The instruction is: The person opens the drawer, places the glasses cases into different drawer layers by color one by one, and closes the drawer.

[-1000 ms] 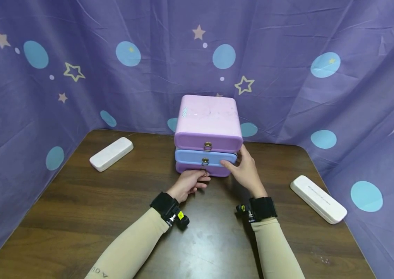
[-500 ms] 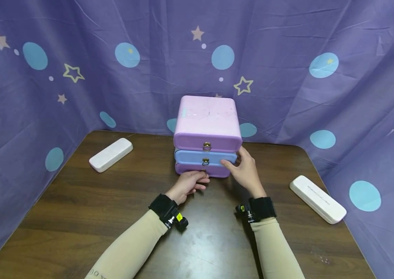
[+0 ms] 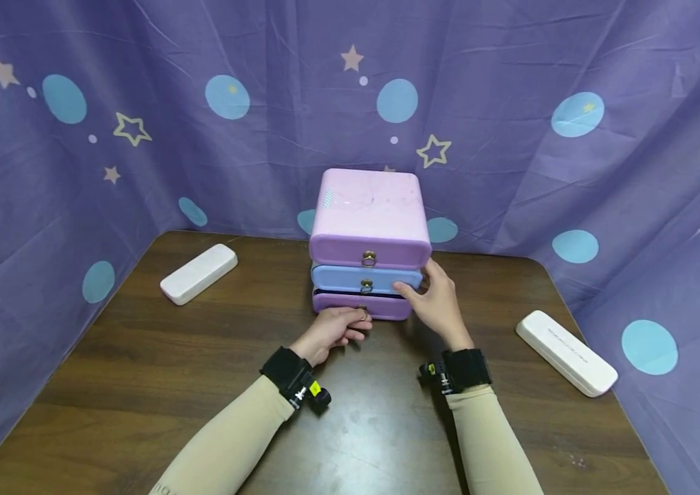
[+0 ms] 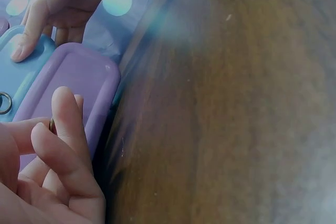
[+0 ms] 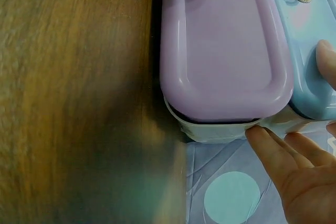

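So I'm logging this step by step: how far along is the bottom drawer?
Done: the left hand pinches the ring pull, and the bottom drawer has come out slightly, with a dark gap above its front. In hand: the right hand braces the drawer unit, thumb on the blue drawer. Left: most of the pull; the inside isn't visible yet.

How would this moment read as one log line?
left hand: pinches bottom drawer ring | right hand: steadies chest side | bottom drawer: slightly open

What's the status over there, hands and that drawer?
Left hand pinches bottom drawer ring. Right hand braces the drawer unit. Drawer slightly out, path unobstructed.
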### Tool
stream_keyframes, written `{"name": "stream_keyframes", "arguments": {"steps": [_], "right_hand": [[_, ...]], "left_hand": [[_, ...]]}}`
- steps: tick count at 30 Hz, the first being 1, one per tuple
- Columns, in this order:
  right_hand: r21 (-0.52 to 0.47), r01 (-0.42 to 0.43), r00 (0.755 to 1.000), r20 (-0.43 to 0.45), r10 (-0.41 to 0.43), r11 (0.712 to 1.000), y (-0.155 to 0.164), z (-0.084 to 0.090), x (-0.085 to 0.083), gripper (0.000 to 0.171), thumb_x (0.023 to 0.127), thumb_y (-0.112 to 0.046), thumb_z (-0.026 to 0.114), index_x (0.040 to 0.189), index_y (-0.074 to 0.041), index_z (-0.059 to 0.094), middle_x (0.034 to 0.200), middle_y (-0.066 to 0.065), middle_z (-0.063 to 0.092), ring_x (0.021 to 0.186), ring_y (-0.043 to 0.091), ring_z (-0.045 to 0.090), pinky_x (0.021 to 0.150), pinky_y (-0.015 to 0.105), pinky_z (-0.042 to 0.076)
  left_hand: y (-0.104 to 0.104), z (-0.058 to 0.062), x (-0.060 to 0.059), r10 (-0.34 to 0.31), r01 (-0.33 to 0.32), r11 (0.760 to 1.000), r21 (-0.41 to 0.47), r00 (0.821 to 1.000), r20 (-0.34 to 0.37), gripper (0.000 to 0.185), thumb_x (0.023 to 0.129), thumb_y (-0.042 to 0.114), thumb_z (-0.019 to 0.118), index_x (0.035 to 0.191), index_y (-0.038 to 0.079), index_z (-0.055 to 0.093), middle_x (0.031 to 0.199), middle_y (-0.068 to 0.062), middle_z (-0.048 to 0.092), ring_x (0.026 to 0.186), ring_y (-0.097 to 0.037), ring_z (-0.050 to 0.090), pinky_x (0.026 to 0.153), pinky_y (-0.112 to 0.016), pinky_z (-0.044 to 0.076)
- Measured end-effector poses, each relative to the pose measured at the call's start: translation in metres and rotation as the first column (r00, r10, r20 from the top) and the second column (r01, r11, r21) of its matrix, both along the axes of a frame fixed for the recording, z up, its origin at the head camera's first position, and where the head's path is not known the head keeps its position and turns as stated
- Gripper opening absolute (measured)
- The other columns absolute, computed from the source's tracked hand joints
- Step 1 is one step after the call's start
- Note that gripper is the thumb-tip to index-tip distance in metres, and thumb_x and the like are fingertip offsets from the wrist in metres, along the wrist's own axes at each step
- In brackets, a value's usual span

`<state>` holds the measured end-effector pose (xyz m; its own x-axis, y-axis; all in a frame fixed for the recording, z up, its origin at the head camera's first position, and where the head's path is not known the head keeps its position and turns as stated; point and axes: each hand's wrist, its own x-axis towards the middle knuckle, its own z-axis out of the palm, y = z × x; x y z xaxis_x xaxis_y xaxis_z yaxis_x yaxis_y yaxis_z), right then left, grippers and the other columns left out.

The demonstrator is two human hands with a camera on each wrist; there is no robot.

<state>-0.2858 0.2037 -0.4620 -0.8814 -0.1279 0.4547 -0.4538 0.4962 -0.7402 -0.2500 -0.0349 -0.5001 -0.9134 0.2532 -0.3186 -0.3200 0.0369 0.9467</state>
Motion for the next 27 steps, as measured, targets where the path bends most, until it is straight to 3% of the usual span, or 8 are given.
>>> {"name": "stream_keyframes", "arguments": {"steps": [7,14,27], "right_hand": [[0.006,0.003,1.000,0.011,-0.003,1.000,0.001,0.000,0.001,0.063,0.091,-0.021,0.087,0.147,-0.012,0.057,0.138,0.016,0.062,0.132,0.035,0.062,0.102,0.052,0.056],[0.016,0.004,1.000,0.007,-0.004,1.000,0.001,0.000,0.000,0.062,0.091,-0.022,0.087,0.146,-0.013,0.058,0.137,0.015,0.063,0.131,0.034,0.063,0.094,0.053,0.060],[-0.001,0.000,1.000,0.023,0.001,1.000,0.001,0.002,0.001,0.061,0.091,-0.021,0.087,0.145,-0.013,0.058,0.138,0.015,0.062,0.131,0.037,0.063,0.095,0.053,0.059]], "left_hand": [[0.000,-0.001,0.007,-0.004,0.004,1.000,-0.001,1.000,-0.016,0.034,0.106,0.030,0.063,0.126,0.005,0.075,0.107,-0.003,0.082,0.075,-0.003,0.072,0.058,-0.017,0.042],[0.000,0.001,0.016,0.006,-0.005,1.000,0.016,1.000,-0.016,0.033,0.106,0.028,0.064,0.126,0.003,0.075,0.109,-0.006,0.081,0.073,-0.004,0.072,0.056,-0.016,0.042],[0.001,0.001,0.032,0.012,-0.012,1.000,0.020,1.000,0.011,0.033,0.105,0.029,0.066,0.123,0.004,0.076,0.106,-0.005,0.082,0.071,-0.004,0.071,0.053,-0.016,0.042]]}}
